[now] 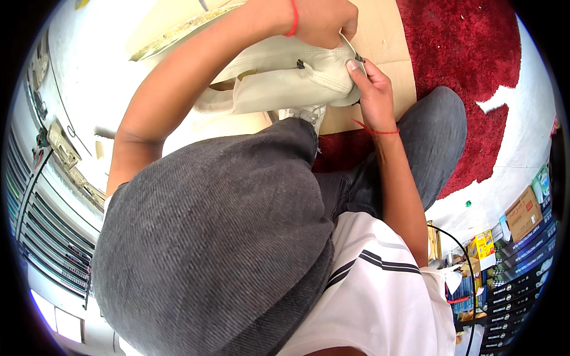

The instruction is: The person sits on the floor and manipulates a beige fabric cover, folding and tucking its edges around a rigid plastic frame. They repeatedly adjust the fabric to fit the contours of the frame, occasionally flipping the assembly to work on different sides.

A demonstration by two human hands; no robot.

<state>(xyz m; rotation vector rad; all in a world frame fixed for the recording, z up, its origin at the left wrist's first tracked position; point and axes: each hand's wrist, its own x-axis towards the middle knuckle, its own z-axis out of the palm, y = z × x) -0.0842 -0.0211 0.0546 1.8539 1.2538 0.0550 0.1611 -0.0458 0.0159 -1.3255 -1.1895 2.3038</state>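
Note:
A cream, leather-like padded cover (pixel 285 80) with stitched seams lies in front of me, across the cardboard. My left hand (pixel 325 22) reaches over my raised left knee, its fingers closed on the cover's right end, where a thin flap stands up. Just to the right, my right hand (pixel 375 95) pinches the same edge between thumb and fingers, the thumb on top. A small dark piece shows at the edge between the two hands; I cannot make out its kind. A dark tab (pixel 300 64) sits on a seam. Towards its left end the cover has an opening.
Tan cardboard (pixel 386 35) lies under the cover, with a dark red carpet (pixel 460 50) to its right. My light shoe (pixel 306 113) touches the cover's near side. Stacked boxes (pixel 516 261) stand at the lower right; a rack with dark bars (pixel 56 237) is at the left.

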